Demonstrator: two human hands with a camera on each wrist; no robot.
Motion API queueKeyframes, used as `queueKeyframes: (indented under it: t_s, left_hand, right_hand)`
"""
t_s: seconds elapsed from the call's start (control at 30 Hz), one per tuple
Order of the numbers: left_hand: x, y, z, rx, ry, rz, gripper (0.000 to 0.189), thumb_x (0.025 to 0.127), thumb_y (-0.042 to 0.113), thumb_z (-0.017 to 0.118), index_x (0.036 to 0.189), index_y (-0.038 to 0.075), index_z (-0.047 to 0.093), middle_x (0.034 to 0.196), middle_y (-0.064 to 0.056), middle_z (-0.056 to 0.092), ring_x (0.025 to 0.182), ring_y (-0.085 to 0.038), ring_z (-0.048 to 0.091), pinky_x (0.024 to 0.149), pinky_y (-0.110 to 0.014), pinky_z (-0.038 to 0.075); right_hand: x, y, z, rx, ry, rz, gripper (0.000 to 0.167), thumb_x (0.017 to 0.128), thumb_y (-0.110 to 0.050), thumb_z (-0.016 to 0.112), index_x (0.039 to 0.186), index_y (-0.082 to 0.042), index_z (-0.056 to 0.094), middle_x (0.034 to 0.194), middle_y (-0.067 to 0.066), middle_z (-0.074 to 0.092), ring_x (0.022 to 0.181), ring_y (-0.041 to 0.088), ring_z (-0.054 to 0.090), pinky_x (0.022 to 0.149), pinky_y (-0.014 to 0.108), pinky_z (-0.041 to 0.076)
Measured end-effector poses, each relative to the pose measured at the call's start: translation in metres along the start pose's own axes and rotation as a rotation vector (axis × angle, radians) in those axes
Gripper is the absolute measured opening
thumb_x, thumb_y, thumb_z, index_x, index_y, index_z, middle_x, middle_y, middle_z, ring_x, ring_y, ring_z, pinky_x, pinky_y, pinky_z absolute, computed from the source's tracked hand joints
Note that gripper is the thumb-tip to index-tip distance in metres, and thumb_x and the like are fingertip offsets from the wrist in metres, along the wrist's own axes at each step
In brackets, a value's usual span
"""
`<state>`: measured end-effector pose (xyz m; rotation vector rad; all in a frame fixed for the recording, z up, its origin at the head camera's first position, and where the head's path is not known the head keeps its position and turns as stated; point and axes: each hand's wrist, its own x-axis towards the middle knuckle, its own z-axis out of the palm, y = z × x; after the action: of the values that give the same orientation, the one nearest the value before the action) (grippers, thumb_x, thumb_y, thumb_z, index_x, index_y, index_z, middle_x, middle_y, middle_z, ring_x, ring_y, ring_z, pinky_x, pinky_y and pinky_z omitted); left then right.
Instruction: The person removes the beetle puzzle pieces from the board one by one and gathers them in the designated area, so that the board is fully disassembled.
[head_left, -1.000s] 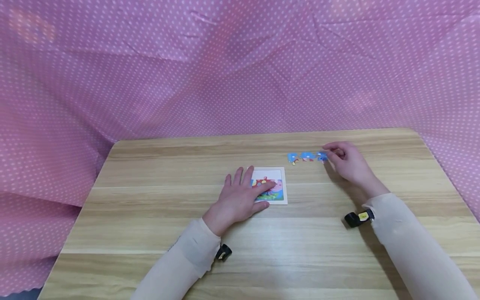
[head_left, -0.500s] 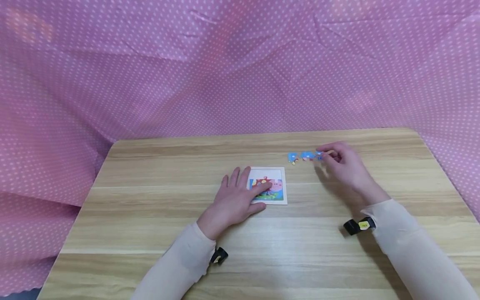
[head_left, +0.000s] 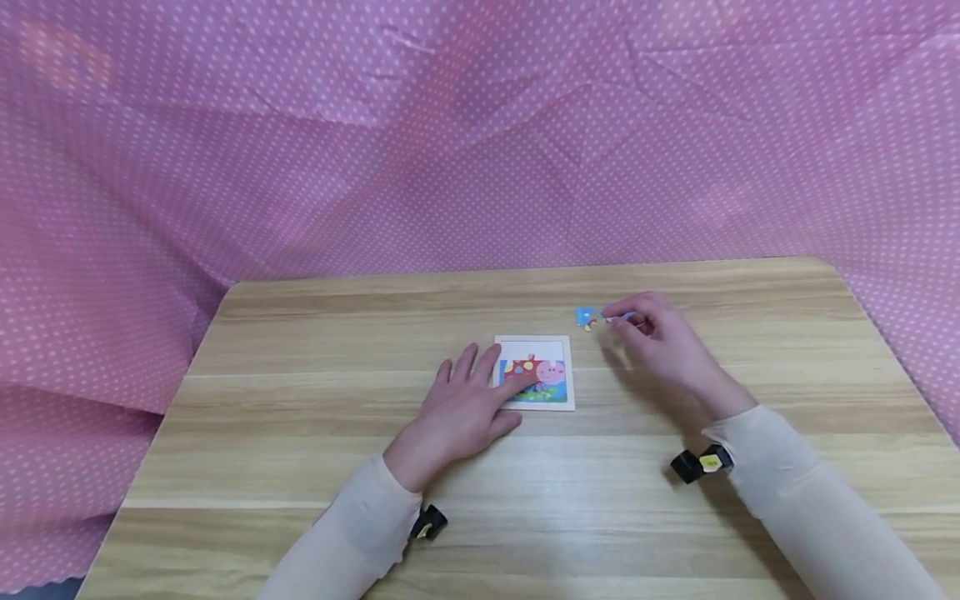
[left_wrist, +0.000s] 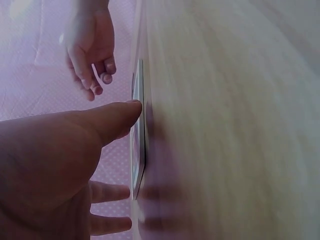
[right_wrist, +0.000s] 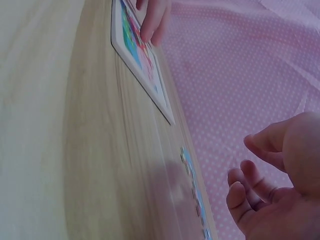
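Note:
My left hand (head_left: pixel 459 412) lies with spread fingers at the left side of a white-framed jigsaw puzzle (head_left: pixel 532 347), index finger over its picture. A pink pig's face, red spotted clothing and green ground fill the lower part; the upper strip is white. Over a row of small blue puzzle pieces (right_wrist: pixel 198 195) behind and right of the board hovers my right hand (head_left: pixel 663 342). Its fingers are loosely bent, and the right wrist view shows nothing between thumb and fingertips. In the head view one blue piece (head_left: pixel 584 315) shows plainly; the hand partly covers the others.
The wooden table (head_left: pixel 247 400) reaches back to a pink polka-dot cloth (head_left: pixel 480 150) that hangs behind and at the sides. A black wrist camera (head_left: pixel 429 523) sits on the left cuff, another black camera (head_left: pixel 688 467) on the right.
My right hand has moved left along the row, from the rightmost piece toward the middle one. My left hand has slid slightly left and toward me, uncovering more of the picture.

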<state>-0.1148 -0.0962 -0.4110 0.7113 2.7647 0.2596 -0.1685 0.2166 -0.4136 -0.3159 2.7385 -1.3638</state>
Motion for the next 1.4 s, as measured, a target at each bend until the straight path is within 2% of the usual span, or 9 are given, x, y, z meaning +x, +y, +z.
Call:
queueKeyframes:
  t_s: [0.4,0.93,1.2,1.4]
  left_hand:
    - [-0.004,-0.005,0.004,0.020,0.018,0.038,0.055,0.109,0.048,0.058,0.163,0.043,0.046,0.179,-0.012,0.027,0.163,-0.051,0.025,0.124,-0.076,0.029]
    - [-0.006,-0.007,0.002,0.046,-0.023,0.020,0.057,0.110,0.051,0.056,0.164,0.043,0.044,0.179,-0.012,0.026,0.163,-0.050,0.025,0.126,-0.073,0.028]
    - [-0.008,-0.007,0.000,0.052,-0.028,0.033,0.056,0.109,0.048,0.058,0.164,0.041,0.046,0.178,-0.014,0.029,0.161,-0.053,0.028,0.126,-0.070,0.032]
    - [-0.007,-0.007,0.000,0.064,-0.033,0.039,0.058,0.109,0.049,0.059,0.164,0.041,0.045,0.179,-0.014,0.028,0.162,-0.053,0.027,0.126,-0.069,0.031]
  right_hand:
    - [0.001,-0.013,0.019,0.129,-0.066,0.076,0.027,0.111,-0.015,0.057,0.133,-0.007,0.069,0.128,0.014,0.056,0.103,0.026,0.056,0.082,0.027,0.053]
    - [0.006,-0.024,0.041,0.056,-0.091,-0.029,0.023,0.111,-0.012,0.059,0.127,-0.008,0.074,0.120,0.010,0.063,0.100,0.024,0.055,0.085,0.032,0.049]
    - [0.013,-0.030,0.057,0.032,-0.142,-0.086,0.023,0.110,-0.012,0.060,0.125,-0.005,0.076,0.117,0.012,0.068,0.095,0.024,0.059,0.082,0.033,0.051]
    - [0.022,-0.036,0.068,0.007,-0.201,-0.089,0.023,0.109,-0.014,0.062,0.125,-0.006,0.076,0.113,0.010,0.070,0.091,0.021,0.060,0.079,0.032,0.052]
